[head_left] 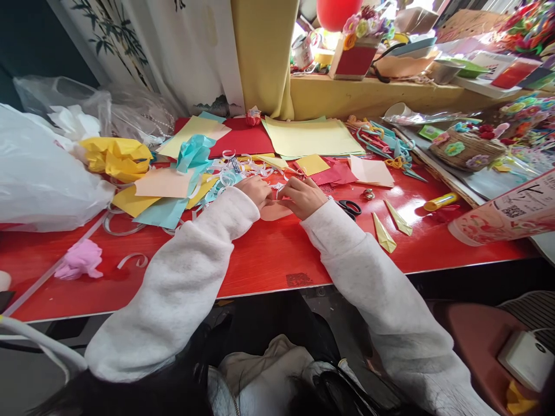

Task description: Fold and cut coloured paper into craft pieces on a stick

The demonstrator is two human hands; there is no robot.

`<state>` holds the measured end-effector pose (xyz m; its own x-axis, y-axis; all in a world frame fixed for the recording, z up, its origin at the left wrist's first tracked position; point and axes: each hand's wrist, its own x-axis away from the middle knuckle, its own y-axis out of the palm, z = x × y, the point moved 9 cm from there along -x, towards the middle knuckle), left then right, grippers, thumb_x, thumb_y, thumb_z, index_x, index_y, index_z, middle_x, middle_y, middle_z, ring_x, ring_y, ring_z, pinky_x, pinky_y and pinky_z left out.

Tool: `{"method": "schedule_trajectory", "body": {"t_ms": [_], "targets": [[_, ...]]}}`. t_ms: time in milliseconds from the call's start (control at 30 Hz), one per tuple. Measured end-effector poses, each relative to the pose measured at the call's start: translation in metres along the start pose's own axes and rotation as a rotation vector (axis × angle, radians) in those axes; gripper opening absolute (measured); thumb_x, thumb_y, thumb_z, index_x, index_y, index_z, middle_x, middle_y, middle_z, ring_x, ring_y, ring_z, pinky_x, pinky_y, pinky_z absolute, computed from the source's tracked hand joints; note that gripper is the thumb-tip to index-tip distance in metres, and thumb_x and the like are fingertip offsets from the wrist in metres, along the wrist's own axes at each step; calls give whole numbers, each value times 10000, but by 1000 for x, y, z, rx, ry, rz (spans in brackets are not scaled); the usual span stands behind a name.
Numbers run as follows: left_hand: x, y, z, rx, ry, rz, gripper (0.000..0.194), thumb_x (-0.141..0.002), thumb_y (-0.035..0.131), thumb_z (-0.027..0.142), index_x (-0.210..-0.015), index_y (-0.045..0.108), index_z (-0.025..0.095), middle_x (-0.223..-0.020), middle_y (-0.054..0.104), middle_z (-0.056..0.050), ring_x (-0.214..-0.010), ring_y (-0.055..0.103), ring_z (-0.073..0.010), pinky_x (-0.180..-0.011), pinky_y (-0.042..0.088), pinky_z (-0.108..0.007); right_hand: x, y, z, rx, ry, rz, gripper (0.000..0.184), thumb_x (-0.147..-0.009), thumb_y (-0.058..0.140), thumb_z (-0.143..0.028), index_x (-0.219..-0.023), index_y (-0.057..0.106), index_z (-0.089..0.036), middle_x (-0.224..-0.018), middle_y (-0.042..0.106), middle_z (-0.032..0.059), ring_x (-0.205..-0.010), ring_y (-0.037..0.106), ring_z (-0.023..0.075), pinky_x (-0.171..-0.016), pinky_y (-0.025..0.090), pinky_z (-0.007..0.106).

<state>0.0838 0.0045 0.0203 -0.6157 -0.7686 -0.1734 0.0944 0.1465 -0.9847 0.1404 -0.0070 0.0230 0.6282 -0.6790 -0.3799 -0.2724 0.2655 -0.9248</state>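
Note:
My left hand (255, 192) and my right hand (304, 197) meet over the red table, fingers bent and closed. Between them is a small pale pink piece of paper (276, 212) with a rounded lower edge, and both hands grip it. The fingers hide its upper part. Beyond the fingertips lie curled white paper strips (228, 177). Black-handled scissors (349, 208) rest just right of my right hand, partly covered by the sleeve. Two folded yellow paper points (384, 233) lie farther right.
Coloured paper sheets (314, 137) spread along the back. Crumpled yellow paper (117, 159) and a white plastic bag (47, 173) stand at left. A pink crumpled paper (80, 260) is near the front left. A glue stick (441, 201) and a tilted pink cup (503, 214) are at right.

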Motion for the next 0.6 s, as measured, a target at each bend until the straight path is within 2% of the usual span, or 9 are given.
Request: {"method": "schedule_trajectory", "body": {"t_ms": [200, 400, 600], "targets": [[1, -2, -1, 5, -10, 37, 200, -730, 503, 313, -770, 617, 153, -793, 608, -41, -821, 493, -171, -738, 390, -267, -2, 8, 0, -15, 1, -84, 274, -831, 351, -317, -860, 591, -189, -851, 608, 33, -740, 506, 124, -725, 272, 280], [1, 3, 0, -54, 32, -10, 269, -766, 439, 356, -777, 643, 181, -813, 598, -54, -853, 486, -192, -737, 372, -301, -2, 3, 1, -23, 26, -49, 240, -820, 380, -298, -830, 592, -185, -837, 615, 20, -716, 516, 125, -718, 266, 283], [1, -1, -2, -39, 0, 11, 236, -715, 518, 368, -740, 630, 161, -781, 595, -46, -838, 485, -181, -734, 366, -291, -2, 0, -1, -56, 14, -37, 219, -806, 411, -306, -826, 592, -187, -830, 620, 13, -734, 525, 125, -723, 268, 276]]}}
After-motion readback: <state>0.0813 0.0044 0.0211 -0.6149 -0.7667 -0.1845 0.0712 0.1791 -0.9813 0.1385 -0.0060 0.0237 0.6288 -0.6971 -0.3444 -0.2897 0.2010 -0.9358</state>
